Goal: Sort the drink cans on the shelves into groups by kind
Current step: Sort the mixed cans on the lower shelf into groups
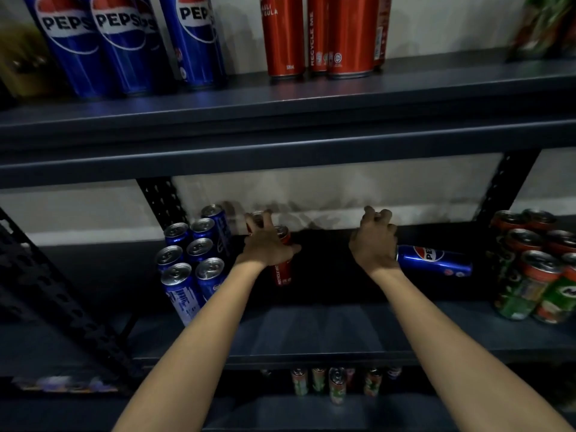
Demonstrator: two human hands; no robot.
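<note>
A: Reaching into middle shelf (311, 325), left hand (265, 244) grips upright red can (283, 272) by its top, beside the blue Pepsi cluster (193, 254).
B: Right hand (374, 244)?
A: Curled round the end of a blue Pepsi can (436, 260), tipped sideways, near green cans (536, 288).

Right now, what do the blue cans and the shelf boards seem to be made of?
Blue cans: likely aluminium, with bright silvery tops with pull tabs and glossy printed sides. Shelf boards: probably painted metal, dark and matte with soft sheen on a rolled front edge; the material is uncertain.
</note>
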